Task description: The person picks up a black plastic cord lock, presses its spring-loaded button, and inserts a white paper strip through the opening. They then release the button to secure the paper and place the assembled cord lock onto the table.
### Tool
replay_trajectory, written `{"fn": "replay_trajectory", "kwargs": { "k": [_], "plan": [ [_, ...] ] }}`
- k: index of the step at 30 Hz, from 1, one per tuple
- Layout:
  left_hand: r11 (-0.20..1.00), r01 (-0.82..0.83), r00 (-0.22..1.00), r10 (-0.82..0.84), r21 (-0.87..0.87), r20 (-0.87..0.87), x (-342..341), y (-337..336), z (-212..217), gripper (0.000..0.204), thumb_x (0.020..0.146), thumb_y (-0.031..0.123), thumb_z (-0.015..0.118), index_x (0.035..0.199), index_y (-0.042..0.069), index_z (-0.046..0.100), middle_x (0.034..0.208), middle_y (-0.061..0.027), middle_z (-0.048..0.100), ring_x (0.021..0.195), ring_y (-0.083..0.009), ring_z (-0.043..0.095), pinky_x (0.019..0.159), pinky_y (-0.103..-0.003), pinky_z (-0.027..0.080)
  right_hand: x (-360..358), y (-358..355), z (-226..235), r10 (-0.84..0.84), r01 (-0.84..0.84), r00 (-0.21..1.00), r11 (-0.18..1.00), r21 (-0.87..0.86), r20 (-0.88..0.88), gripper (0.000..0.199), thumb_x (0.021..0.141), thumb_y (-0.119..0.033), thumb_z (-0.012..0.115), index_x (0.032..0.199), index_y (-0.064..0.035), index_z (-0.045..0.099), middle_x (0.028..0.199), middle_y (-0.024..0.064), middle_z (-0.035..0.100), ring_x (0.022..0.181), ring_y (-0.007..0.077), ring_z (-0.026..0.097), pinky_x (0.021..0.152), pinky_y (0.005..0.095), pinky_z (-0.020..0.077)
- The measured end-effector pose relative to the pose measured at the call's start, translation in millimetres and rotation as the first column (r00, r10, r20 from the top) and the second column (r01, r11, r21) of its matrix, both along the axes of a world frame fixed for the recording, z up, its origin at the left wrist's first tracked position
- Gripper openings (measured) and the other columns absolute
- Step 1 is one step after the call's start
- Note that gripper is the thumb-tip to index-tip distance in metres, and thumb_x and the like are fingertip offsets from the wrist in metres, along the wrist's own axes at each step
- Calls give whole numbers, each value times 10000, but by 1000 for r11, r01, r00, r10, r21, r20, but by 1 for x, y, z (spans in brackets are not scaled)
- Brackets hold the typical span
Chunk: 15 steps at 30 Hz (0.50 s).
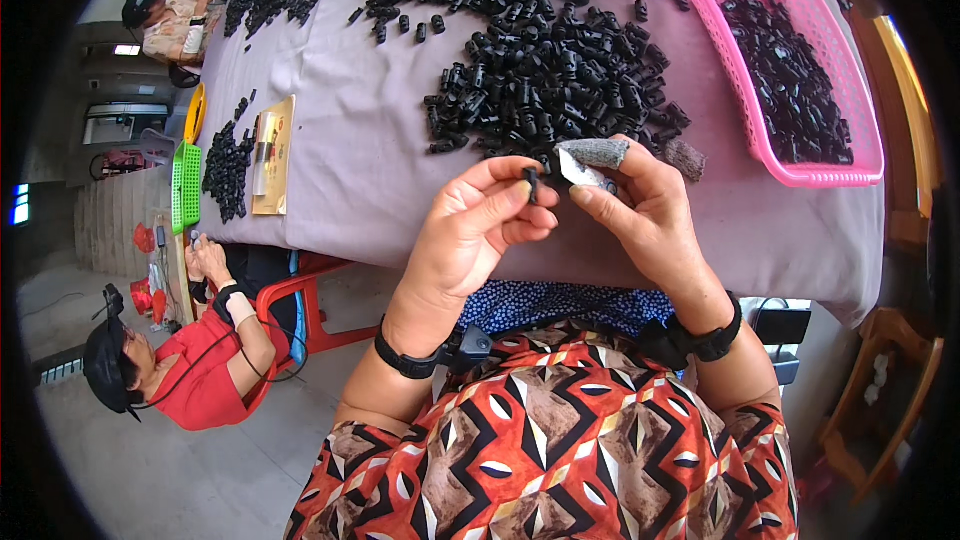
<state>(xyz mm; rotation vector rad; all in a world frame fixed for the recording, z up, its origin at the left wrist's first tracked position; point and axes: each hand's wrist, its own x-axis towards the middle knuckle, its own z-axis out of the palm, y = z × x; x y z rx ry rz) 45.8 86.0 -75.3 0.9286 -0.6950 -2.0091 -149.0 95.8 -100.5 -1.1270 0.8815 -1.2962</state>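
My left hand [478, 220] pinches a small black plastic piece [531, 183] between thumb and fingertips. Close beside it, my right hand [648, 202] is closed on a flat, pale, shiny piece [582, 170] whose kind I cannot make out. A grey knitted finger sleeve [598, 152] covers the right index finger. Just beyond both hands spreads a large pile of small black cylindrical plastic pieces [545, 80]. A second grey knitted scrap [685, 160] lies on the cloth to the right of my right hand.
A pink plastic basket [765, 162] of black pieces stands at the right on the mauve tablecloth [350, 140]. Farther left are smaller black piles [230, 165], a yellowish packet [273, 155] and a green basket [187, 185]. Two people sit at the left, one on a red chair [315, 310].
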Motion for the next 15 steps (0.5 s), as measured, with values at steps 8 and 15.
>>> {"fn": "replay_trajectory", "kwargs": {
  "k": [8,15],
  "plan": [
    [997,-66,995,68,28,-77,4,2,-7,193,907,88,565,1086,14,572,936,-108,661,778,-181,672,702,-289,578,0,2,11,43,-108,945,977,-184,-325,250,808,-71,658,1052,-23,638,804,56,530,667,152,507,568,279,400],
    [998,-59,992,63,38,-111,3,0,-8,167,914,107,561,1066,39,579,930,-74,656,823,-166,656,732,-303,560,-6,1,14,75,-138,942,975,-175,-326,287,808,-76,666,1087,-25,626,867,64,538,758,146,519,647,263,428]
  ]
}}
